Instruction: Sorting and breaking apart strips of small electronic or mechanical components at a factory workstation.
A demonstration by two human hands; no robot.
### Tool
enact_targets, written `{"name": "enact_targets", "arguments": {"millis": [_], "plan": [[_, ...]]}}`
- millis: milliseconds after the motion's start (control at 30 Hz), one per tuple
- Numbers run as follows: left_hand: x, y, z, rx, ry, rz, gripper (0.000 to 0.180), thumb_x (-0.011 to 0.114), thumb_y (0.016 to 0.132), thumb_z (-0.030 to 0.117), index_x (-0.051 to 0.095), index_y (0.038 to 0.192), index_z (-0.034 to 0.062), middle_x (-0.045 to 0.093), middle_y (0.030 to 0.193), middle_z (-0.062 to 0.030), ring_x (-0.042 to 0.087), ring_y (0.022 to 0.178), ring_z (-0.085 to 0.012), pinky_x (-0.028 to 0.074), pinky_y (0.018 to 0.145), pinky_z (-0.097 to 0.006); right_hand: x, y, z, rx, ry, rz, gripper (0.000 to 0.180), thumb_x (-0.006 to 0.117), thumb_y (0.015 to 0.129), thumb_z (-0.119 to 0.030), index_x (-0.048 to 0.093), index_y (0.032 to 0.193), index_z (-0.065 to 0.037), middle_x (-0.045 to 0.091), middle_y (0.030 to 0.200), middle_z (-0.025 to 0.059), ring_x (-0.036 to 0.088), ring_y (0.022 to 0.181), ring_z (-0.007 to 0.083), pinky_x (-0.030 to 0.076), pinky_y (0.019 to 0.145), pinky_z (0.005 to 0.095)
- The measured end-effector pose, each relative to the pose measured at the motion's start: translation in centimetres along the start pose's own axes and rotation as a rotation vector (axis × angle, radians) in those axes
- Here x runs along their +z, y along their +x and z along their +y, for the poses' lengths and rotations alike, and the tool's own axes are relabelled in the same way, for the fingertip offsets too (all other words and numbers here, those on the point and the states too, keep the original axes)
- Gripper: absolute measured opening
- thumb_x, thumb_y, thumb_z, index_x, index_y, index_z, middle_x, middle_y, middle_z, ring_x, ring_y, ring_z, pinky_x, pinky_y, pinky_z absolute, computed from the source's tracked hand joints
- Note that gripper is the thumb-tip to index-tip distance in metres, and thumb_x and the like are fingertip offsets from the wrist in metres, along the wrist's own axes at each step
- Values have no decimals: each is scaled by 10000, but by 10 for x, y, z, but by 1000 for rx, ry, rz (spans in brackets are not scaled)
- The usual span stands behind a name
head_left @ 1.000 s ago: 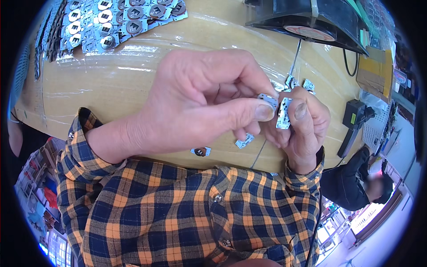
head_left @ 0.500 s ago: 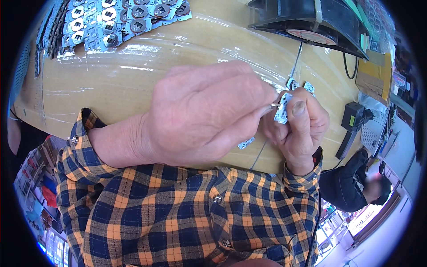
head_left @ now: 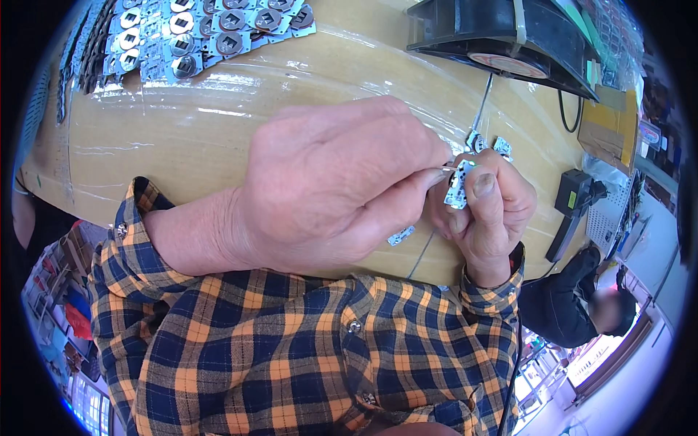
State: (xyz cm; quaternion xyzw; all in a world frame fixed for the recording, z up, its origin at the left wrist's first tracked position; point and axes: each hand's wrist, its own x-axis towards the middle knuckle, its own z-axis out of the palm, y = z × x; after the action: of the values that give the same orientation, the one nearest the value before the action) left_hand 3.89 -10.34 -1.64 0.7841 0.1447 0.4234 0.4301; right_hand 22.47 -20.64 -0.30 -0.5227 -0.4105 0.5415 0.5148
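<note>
My right hand (head_left: 498, 211) pinches a small circuit board (head_left: 456, 187) upright between thumb and fingers. A small green spot shows at the board's upper edge. From the left, my left hand (head_left: 342, 182) reaches across with its fingertips pressed together on a thin metal piece (head_left: 448, 168). That piece's tip meets the board's upper left edge; most of it is hidden in the fingers. Beyond my right hand lie a small board with a round part (head_left: 476, 141) and another loose board (head_left: 502, 147). A further small board (head_left: 401, 235) lies below my left hand.
Panels of joined boards with round battery holders (head_left: 229, 43) lie at the far left. A black fan housing (head_left: 480, 36) stands far right, near a cardboard box (head_left: 609, 127) and a black device (head_left: 573, 190). Another person (head_left: 563, 298) is at the right.
My right hand has tilted the board slightly and lowered it a little. A green spot now shows on its upper edge. My left hand has hardly moved.
</note>
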Motion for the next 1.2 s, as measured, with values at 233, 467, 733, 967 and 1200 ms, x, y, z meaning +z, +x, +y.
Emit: {"name": "enact_targets", "arguments": {"millis": [233, 467, 733, 967, 1200], "plan": [[5, -1, -1, 11, -42, -29, 297, 693, 718, -78, 656, 1004, -8, 654, 761, -103, 618, 588, -180, 467, 495, -275, 5, 3, -6, -102, -337, 78, 366, 489, 1004, -241, 571, 768, 26, 499, 580, 7, 382, 457, 50, 291, 448, 221], [5, 2, -2, -205, -214, 34, 206, 657, 749, -91, 653, 941, -16, 619, 709, -72, 573, 567, -128, 410, 474, -255, -5, 7, -9, -286, -708, 56, 358, 530, 974, -239, 601, 776, 51, 533, 617, 20, 394, 478, 62, 275, 465, 226], [6, -2, 0, -507, -556, -94, 138, 667, 875, -5, 678, 1012, -21, 659, 763, -43, 587, 623, -74, 443, 500, -205, -11, 5, -3, -328, -509, 53, 381, 491, 988, -240, 570, 743, 41, 547, 634, 75, 427, 476, 83, 292, 459, 235], [-1, 0, 5, -660, -687, -220, 146, 635, 914, 23, 668, 1040, -43, 689, 833, -91, 657, 690, -81, 518, 540, -176, 4, 6, -9, -234, -537, -39, 448, 505, 997, -351, 568, 750, 17, 513, 551, 12, 417, 451, 65, 287, 445, 223], [0, 4, 4, -403, -598, -217, 110, 602, 930, 22, 650, 1001, -47, 680, 779, -91, 663, 662, -99, 524, 518, -197, 6, -1, -13, 35, -200, -48, 459, 488, 999, -373, 497, 689, -34, 460, 514, -20, 387, 433, 34, 268, 406, 202]]}}
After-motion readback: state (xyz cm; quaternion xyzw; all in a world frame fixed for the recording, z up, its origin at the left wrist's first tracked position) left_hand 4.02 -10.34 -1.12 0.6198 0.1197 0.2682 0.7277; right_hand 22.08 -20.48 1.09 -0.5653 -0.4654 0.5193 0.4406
